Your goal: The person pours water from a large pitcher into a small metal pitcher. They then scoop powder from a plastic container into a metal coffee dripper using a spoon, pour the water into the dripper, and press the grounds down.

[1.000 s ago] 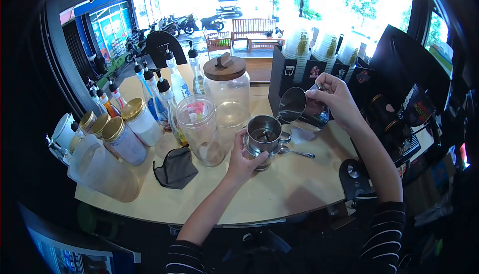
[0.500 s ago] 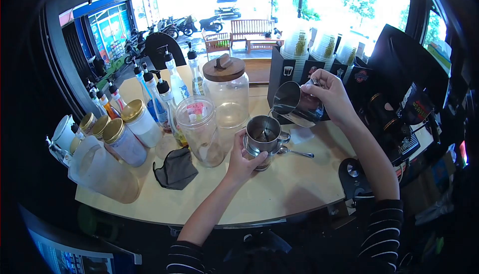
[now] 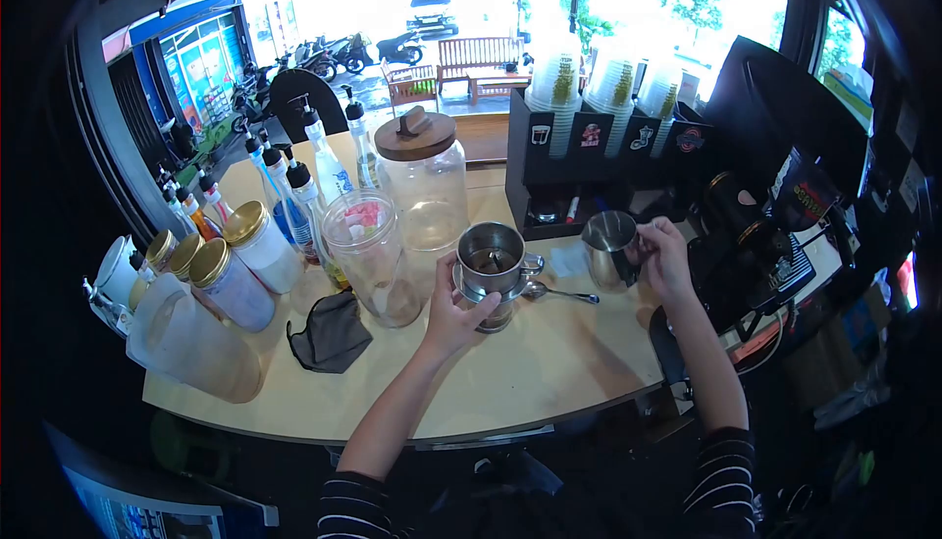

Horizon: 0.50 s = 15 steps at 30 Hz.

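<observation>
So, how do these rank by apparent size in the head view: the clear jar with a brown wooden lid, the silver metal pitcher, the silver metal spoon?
1. Clear wooden-lidded jar
2. Silver metal pitcher
3. Silver metal spoon

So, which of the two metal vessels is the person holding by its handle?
The pitcher, in the right hand. The filter cup instead is gripped around its base by the left hand.

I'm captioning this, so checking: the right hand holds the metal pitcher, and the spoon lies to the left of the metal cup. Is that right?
Not quite: the spoon lies to the right of the metal cup, as the head view shows. The right hand does hold the metal pitcher.
</observation>
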Each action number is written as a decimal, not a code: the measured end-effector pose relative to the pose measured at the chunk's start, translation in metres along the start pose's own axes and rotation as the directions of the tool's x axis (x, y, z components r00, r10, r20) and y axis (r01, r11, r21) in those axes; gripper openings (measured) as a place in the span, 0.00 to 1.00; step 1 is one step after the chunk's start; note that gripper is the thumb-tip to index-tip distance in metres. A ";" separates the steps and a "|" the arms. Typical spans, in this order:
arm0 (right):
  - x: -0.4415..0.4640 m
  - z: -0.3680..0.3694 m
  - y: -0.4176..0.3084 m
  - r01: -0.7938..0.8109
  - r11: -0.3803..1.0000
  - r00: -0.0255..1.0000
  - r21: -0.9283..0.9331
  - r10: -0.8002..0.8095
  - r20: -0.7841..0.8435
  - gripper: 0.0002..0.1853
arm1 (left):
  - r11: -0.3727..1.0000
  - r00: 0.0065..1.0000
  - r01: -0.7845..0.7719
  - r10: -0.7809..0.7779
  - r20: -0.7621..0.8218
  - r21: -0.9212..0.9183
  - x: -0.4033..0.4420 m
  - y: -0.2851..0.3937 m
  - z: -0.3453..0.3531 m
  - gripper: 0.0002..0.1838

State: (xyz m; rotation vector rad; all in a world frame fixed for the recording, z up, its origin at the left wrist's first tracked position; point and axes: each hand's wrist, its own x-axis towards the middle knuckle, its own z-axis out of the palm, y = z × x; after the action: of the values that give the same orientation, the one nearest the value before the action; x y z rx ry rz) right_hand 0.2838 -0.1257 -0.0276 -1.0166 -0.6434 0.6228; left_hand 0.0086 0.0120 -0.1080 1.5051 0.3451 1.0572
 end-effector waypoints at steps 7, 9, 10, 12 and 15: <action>-0.002 -0.062 0.056 -0.002 0.989 0.975 0.145 0.034 -0.218 0.11 | 0.998 0.999 0.025 -0.026 -0.024 -0.057 -0.002 0.006 0.005 0.42; -0.008 -0.061 0.056 0.066 0.977 0.971 0.201 -0.016 -0.239 0.11 | 0.998 1.000 0.021 -0.022 -0.021 -0.052 -0.002 0.006 0.005 0.42; -0.006 -0.069 0.064 0.065 0.977 0.970 0.203 -0.015 -0.242 0.11 | 1.000 1.000 -0.001 0.000 -0.024 -0.023 -0.002 0.004 0.004 0.42; 0.001 -0.088 0.083 0.051 0.979 0.980 0.197 -0.012 -0.198 0.11 | 1.000 1.000 -0.019 0.019 -0.023 0.008 -0.001 0.001 0.003 0.42; 0.001 -0.105 0.096 0.044 0.992 0.979 0.115 -0.020 -0.202 0.07 | 0.999 1.000 -0.013 0.012 -0.022 -0.045 -0.001 -0.001 0.003 0.42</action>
State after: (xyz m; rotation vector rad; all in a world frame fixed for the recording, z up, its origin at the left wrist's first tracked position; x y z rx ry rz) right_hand 0.3452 -0.1460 -0.1541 -0.9416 -0.4392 0.5165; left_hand 0.0109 0.0096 -0.1084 1.4582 0.3253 1.0850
